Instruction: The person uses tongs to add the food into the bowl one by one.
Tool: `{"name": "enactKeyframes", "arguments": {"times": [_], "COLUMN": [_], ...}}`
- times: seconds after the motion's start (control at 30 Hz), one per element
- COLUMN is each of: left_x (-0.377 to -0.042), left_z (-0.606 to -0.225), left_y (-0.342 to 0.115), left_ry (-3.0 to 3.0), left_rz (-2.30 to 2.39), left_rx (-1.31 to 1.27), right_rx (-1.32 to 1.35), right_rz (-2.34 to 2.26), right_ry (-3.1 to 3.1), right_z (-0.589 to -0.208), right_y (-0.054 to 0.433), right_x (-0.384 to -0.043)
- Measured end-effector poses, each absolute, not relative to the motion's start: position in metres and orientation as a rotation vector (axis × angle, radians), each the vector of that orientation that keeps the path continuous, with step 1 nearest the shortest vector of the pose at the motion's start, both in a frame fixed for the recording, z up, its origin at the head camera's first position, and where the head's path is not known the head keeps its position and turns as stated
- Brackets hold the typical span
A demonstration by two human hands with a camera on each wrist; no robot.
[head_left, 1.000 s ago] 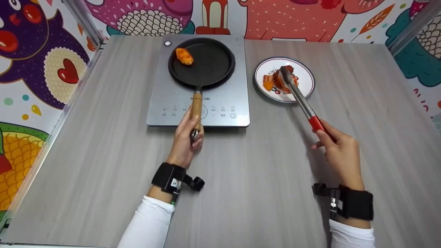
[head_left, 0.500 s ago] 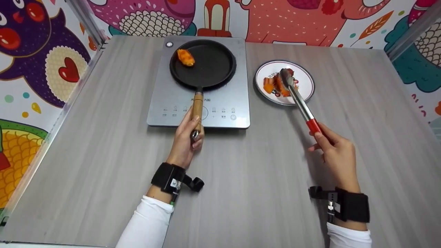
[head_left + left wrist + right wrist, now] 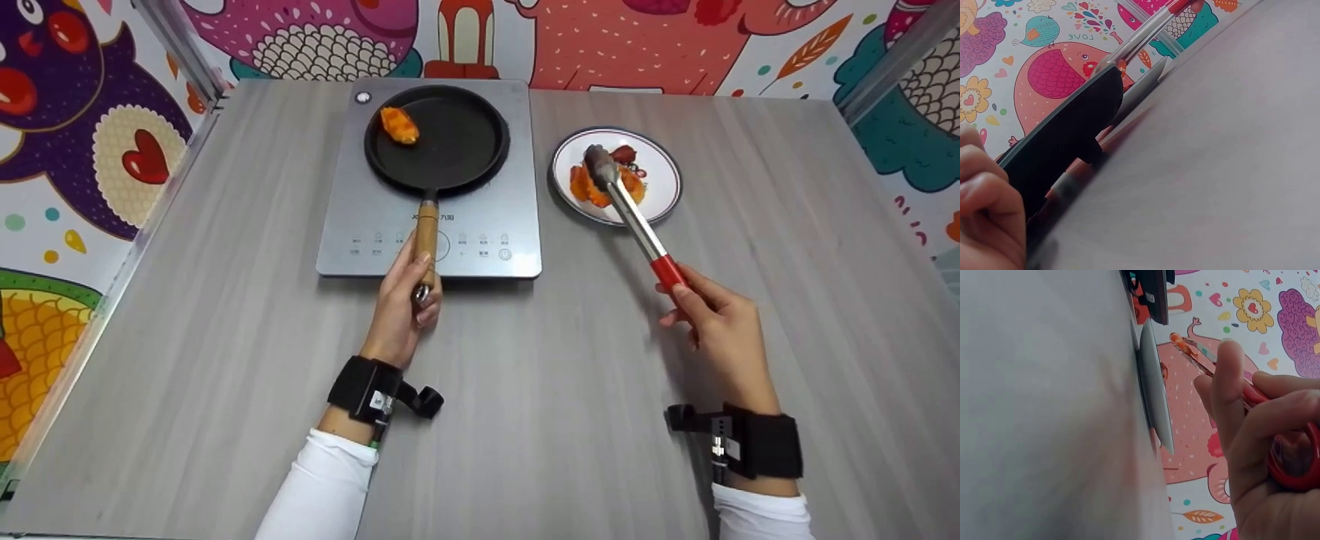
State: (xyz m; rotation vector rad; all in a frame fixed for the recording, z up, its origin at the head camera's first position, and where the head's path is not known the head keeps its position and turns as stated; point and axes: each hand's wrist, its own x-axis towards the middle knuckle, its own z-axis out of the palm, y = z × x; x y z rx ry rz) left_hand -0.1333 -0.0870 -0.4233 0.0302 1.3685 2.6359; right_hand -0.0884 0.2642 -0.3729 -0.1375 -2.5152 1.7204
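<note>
My left hand (image 3: 397, 307) grips the wooden handle (image 3: 427, 229) of a black frying pan (image 3: 461, 142), which sits on a silver induction cooker (image 3: 345, 217). An orange food piece (image 3: 399, 126) lies at the pan's left side. My right hand (image 3: 727, 330) holds red-handled metal tongs (image 3: 630, 214), whose tips are over a white plate (image 3: 664, 180). In the right wrist view, an orange piece (image 3: 1177, 338) is between the tong tips, raised above the plate. More orange food (image 3: 632, 184) and a dark red piece (image 3: 623, 154) lie on the plate.
The grey wood-grain table (image 3: 555, 390) runs under everything. Printed cartoon panels (image 3: 637, 45) stand along its back and sides. A black strap (image 3: 765, 442) with a small camera arm is on each wrist.
The tongs have shifted left over the plate, along with my right hand, and more of the food under them now shows. My left hand and the pan stay put.
</note>
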Motion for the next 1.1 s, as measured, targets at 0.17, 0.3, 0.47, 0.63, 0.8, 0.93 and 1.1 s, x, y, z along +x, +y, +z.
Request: {"name": "enactKeyframes", "arguments": {"times": [0.17, 0.3, 0.47, 0.63, 0.8, 0.93, 1.1], "left_x": [-0.134, -0.135, -0.135, -0.134, -0.134, -0.134, -0.134], "left_z": [-0.423, -0.423, -0.423, -0.424, -0.425, -0.425, -0.425], "left_y": [-0.086, -0.086, -0.087, -0.087, -0.086, -0.086, -0.086], "left_ry": [1.369, 1.364, 1.355, 1.372, 1.387, 1.398, 1.411], "left_rz": [2.637, 2.634, 2.636, 2.639, 2.639, 2.641, 2.643], "left_rx": [0.048, 0.067, 0.069, 0.072, 0.056, 0.059, 0.058], "right_rx": [-0.14, -0.162, -0.128, -0.069, 0.001, 0.039, 0.109], "right_rz": [1.812, 1.925, 2.015, 2.022, 2.042, 2.075, 2.125], "right_ry": [-2.487, -2.414, -2.34, -2.347, -2.327, -2.317, -2.295], "right_z": [-0.371, -0.372, -0.367, -0.359, -0.352, -0.35, -0.351], "right_y": [0.264, 0.266, 0.267, 0.263, 0.254, 0.241, 0.223], "right_x": [-0.09, -0.093, -0.099, -0.109, -0.123, -0.134, -0.145]}}
